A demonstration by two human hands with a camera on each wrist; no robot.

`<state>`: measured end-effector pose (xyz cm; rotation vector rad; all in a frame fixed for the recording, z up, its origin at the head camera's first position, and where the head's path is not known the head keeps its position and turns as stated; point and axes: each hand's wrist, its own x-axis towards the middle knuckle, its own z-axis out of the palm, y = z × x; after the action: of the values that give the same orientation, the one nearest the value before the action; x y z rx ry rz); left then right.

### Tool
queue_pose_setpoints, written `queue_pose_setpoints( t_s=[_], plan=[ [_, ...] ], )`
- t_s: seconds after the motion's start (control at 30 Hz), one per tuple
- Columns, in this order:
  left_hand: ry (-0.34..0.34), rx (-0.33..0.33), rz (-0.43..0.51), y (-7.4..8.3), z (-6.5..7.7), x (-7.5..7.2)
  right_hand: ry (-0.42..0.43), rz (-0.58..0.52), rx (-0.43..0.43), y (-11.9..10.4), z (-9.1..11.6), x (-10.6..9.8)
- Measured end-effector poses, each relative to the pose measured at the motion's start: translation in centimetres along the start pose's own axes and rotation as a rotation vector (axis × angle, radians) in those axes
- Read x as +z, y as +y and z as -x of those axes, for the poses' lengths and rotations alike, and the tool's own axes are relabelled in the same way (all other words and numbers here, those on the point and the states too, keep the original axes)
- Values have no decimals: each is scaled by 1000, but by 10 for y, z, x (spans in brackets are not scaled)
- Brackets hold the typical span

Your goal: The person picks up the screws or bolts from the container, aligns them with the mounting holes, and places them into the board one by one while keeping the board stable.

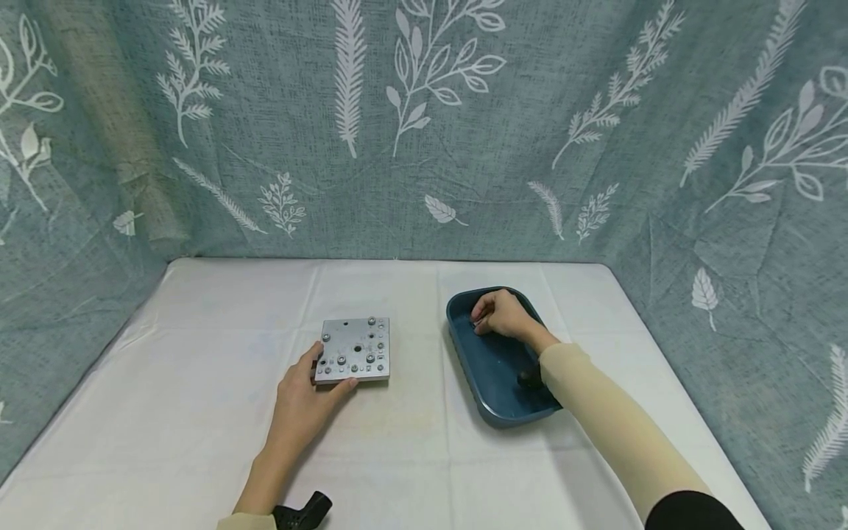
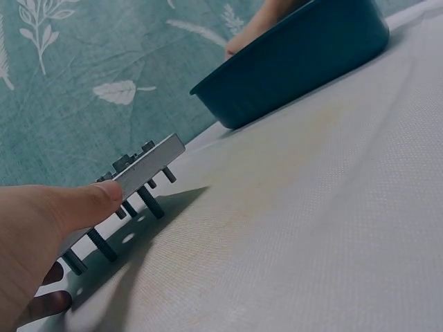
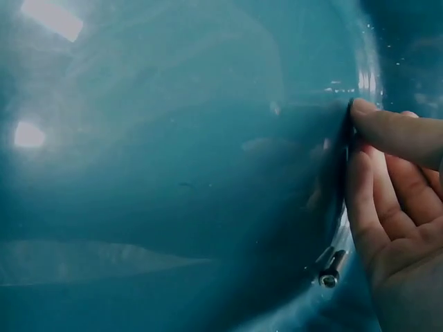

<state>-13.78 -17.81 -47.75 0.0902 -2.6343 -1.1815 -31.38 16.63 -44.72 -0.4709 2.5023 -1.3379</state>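
Note:
My left hand (image 1: 301,412) grips a square metal plate (image 1: 358,331) at its near left corner, thumb along the front edge. Several socket-head screws stand in the plate's top, and their threaded ends (image 2: 151,203) stick out underneath. Whether those ends touch the cloth is unclear. Over on the right, my right hand (image 1: 506,315) reaches into a blue tray (image 1: 486,368), thumb and fingertips close together by the tray's wall. A small screw (image 3: 333,270) lies on the tray's bottom beside the fingers. Shadow hides whether anything is between the fingertips.
White cloth (image 1: 199,397) covers the table under the plate and tray. Behind and at both sides hangs a green-grey curtain (image 1: 278,96) with white leaf prints. A black wrist device (image 1: 308,509) shows on the left forearm.

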Motion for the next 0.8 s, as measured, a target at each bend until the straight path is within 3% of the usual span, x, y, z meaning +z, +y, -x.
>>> queue_pose_setpoints(
  t_s=[0.47, 0.67, 0.8],
  plan=[
    [-5, 12, 0, 0, 1, 1, 106, 40, -75, -18, 23, -2],
    [-6, 7, -1, 0, 0, 0, 254, -140, -83, -42, 31, -8],
    [0, 10, 3, 0, -1, 0, 289, -279, -92, -60, 33, -12]
  ],
)
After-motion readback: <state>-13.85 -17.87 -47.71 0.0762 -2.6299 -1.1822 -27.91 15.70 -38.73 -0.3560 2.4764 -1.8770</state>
